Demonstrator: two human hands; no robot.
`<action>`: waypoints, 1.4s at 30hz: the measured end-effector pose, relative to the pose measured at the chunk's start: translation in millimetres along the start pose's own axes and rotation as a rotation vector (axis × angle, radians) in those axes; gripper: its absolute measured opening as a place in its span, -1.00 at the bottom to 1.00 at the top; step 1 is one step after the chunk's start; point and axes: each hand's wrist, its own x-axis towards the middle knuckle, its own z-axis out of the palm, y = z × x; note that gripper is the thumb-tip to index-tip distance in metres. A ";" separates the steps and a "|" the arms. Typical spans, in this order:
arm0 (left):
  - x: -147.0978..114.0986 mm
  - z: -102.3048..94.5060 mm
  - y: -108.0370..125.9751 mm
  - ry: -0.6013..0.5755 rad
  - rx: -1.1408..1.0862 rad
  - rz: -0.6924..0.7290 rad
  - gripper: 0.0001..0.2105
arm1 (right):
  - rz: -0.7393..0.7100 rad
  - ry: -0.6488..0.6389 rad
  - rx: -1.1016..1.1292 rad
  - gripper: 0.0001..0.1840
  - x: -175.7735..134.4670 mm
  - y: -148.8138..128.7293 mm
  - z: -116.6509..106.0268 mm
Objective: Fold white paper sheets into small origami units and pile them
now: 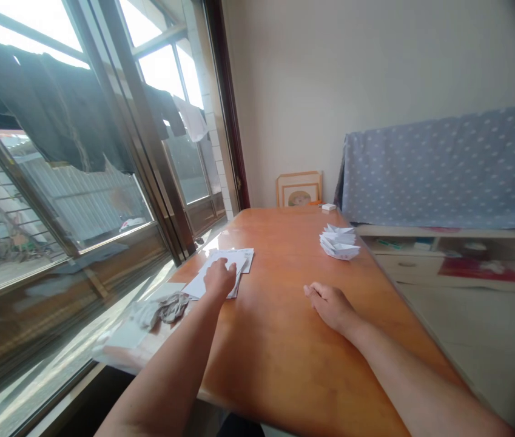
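Observation:
My left hand (219, 277) rests on a stack of white paper sheets (200, 282) at the left side of the wooden table (275, 340). Its thumb stands apart from the bent fingers, and I see nothing gripped between them. My right hand (330, 305) lies on the bare wood with its fingers curled together, and nothing shows in them. Beyond it, towards the far right edge, sits a group of folded white paper shapes (339, 243), nested close together.
Left of the papers lie a crumpled grey cloth (170, 308) and a plastic bag (123, 346) at the table edge. A small white box (329, 207) stands at the far end. Glass windows (102, 212) run along the left; a cabinet (421, 267) stands right.

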 end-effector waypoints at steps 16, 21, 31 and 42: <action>-4.0 -0.5 -54.3 -0.124 0.413 -0.006 -0.51 | -0.029 -0.092 -0.225 -0.60 3.6 10.3 4.1; -3.2 0.8 -55.7 -0.131 0.429 0.003 -0.51 | -0.017 -0.100 -0.257 -0.62 3.9 9.8 4.4; -1.3 -4.3 -53.1 -0.151 0.432 0.042 -0.35 | 0.006 -0.123 -0.248 -0.66 3.8 8.2 2.4; -13.9 -8.7 -37.2 -0.131 0.443 0.157 -0.35 | 0.005 -0.144 -0.243 -0.69 3.0 5.3 -0.3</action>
